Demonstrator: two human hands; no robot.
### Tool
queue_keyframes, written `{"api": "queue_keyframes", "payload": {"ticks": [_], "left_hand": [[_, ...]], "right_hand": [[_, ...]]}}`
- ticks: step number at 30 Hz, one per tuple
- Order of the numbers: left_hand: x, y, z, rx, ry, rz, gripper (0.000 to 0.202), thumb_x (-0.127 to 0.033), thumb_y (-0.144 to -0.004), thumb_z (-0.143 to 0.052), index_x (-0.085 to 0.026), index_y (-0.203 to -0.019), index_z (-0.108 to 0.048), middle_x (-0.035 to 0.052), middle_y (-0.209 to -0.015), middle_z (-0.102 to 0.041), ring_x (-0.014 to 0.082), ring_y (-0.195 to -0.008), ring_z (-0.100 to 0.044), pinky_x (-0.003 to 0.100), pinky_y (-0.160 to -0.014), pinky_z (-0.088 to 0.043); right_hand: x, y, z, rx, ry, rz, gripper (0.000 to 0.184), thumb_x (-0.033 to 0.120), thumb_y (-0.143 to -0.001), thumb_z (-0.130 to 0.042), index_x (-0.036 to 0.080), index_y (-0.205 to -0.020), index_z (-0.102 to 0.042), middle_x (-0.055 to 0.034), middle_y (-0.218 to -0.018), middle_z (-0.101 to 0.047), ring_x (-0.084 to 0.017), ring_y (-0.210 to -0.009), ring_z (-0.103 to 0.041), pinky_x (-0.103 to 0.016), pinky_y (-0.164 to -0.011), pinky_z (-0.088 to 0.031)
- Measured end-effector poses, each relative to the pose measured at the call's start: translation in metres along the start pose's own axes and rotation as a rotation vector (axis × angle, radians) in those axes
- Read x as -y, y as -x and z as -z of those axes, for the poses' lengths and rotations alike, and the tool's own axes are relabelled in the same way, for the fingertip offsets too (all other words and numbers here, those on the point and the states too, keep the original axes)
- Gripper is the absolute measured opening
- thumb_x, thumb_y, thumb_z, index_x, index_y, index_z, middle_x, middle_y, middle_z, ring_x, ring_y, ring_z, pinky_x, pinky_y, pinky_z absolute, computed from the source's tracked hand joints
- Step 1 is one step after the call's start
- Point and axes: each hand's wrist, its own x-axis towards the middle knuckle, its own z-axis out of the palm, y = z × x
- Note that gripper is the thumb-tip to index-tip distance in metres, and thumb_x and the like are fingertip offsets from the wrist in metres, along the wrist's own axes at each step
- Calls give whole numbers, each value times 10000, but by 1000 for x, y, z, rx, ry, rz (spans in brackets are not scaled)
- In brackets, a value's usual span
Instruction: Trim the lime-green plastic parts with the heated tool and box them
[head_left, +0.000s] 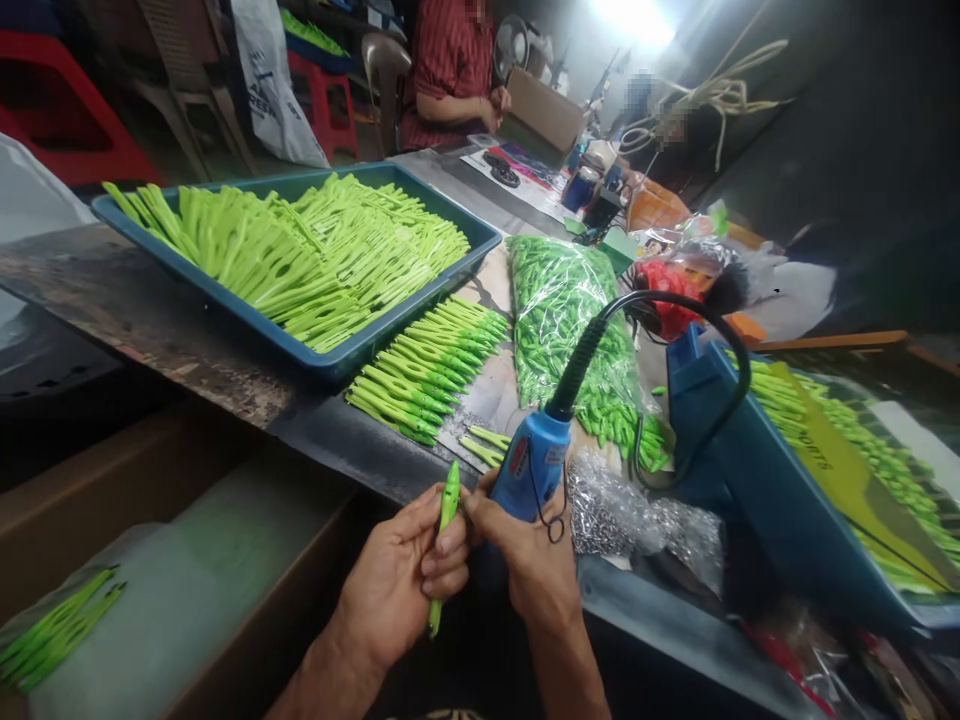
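Observation:
My left hand (pixel 401 585) is closed round a slim green plastic piece (pixel 448 500), held upright near the table's front edge. My right hand (pixel 529 560) grips a blue electric screwdriver (pixel 534 465) with a black cord, its tip turned toward the top of the green piece. Just beyond my hands lie rows of green plastic handles (pixel 424 365) on the table. A pile of small silver screws in clear wrap (pixel 626 510) sits right of the tool.
A blue tray (pixel 300 345) heaped with green handles stands at the back left. A clear bag of small green parts (pixel 570 320) lies in the middle. Another blue tray (pixel 757 500) of green pieces is at the right. A cardboard box (pixel 112 490) below left holds finished pieces. Another person (pixel 450 70) sits behind.

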Motion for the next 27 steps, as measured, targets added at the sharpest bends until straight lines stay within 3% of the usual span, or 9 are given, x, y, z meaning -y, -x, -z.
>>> {"api": "queue_keyframes", "payload": {"ticks": [6, 14, 27], "left_hand": [[4, -2, 2, 31, 89, 49, 355, -136, -921, -260, -101, -635, -467, -26, -488, -378, 11, -357, -265, 122, -373, -132], [3, -2, 2, 11, 101, 33, 328, -130, -922, -265, -106, -678, -482, -30, -487, -383, 14, -354, -277, 126, -379, -133], [6, -3, 1, -44, -51, -53, 135, -153, -891, -396, -145, -775, -463, -50, -487, -394, 20, -362, -260, 123, -379, -136]], "right_hand": [[8, 1, 1, -48, 129, 1, 149, 264, -615, -666, 151, -663, -581, 5, -577, -587, -147, -510, -549, -257, -512, -447], [3, 2, 3, -63, 348, 30, 188, 301, -632, -664, 158, -716, -575, -24, -691, -604, -184, -614, -574, -312, -598, -478], [7, 10, -1, -71, 322, 181, 160, 248, -706, -615, 176, -792, -501, 24, -681, -581, -122, -549, -535, -239, -545, -454]]}}
